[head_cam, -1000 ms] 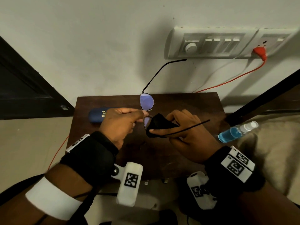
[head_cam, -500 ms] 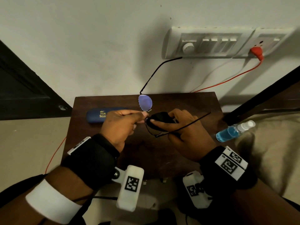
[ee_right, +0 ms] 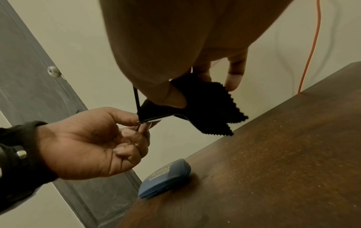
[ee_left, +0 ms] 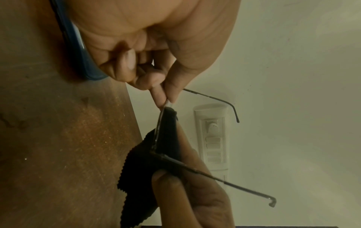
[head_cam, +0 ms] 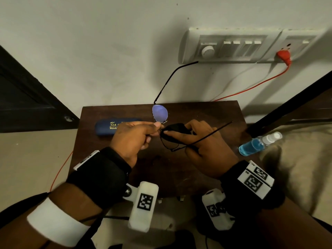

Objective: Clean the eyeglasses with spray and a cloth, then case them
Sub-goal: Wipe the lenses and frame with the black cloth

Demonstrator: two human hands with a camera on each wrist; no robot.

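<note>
Nearby, on dark brown wooden table: closed dark blue eyeglass case at 9 o'clock of hands, clear spray bottle with blue liquid lying at 3 o'clock. Above table, thin black-framed eyeglasses, bridge pinched by left hand. Right hand pinching black zigzag-edged cloth around one lens.

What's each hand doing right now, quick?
Left hand: pinching the glasses at the bridge.
Right hand: pinching the cloth around one lens.
</note>
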